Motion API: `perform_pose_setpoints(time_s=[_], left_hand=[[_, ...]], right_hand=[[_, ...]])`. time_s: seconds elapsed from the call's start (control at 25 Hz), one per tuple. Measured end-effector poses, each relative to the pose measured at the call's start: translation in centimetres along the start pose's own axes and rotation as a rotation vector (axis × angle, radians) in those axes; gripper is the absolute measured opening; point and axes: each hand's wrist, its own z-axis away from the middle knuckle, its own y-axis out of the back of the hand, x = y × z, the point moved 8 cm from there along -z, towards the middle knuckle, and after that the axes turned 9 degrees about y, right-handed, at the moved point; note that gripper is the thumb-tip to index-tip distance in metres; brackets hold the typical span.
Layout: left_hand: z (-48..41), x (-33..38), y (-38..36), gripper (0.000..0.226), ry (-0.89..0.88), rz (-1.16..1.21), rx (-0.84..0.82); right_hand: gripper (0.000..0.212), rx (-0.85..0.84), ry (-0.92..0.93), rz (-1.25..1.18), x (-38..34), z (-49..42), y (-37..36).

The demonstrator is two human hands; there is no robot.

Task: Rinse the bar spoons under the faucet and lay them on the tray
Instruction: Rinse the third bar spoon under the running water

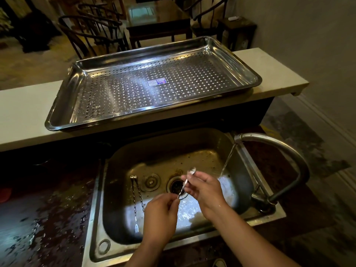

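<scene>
Over the steel sink (115,218), both hands hold one twisted-handle bar spoon (185,185). My left hand (160,214) pinches its lower end. My right hand (205,188) grips the shaft just under the bowl, which points up and away. Water runs from the faucet (273,143) in a thin stream to the right of the spoon, apart from it. Two more bar spoons (137,201) lie side by side on the sink floor at the left, one with a fork end. The perforated steel tray (57,120) sits on the pale ledge behind the sink and holds nothing.
A drain (176,186) and a loose strainer plug (150,182) lie in the sink bottom. The dark counter (38,218) at left is wet. The pale ledge (23,112) ends at right. Chairs and a table stand beyond it.
</scene>
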Motion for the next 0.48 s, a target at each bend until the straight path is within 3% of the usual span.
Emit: perform_pose_setpoints(time_s=[0.12, 0.28, 0.48], left_hand=[[-0.2, -0.8, -0.4, 0.01, 0.099, 0.09, -0.063], [-0.3, -0.7, -1.0, 0.009, 0.091, 0.08, -0.098], [-0.4, -2.2, -1.9, 0.014, 0.293, 0.284, -0.201]], right_hand=[[0.013, 0.008, 0.056, 0.044, -1.2, -0.7, 0.3], [0.008, 0.084, 0.161, 0.195, -1.8, -0.8, 0.8], [0.021, -0.013, 0.124, 0.214, -1.9, -1.2, 0.9]])
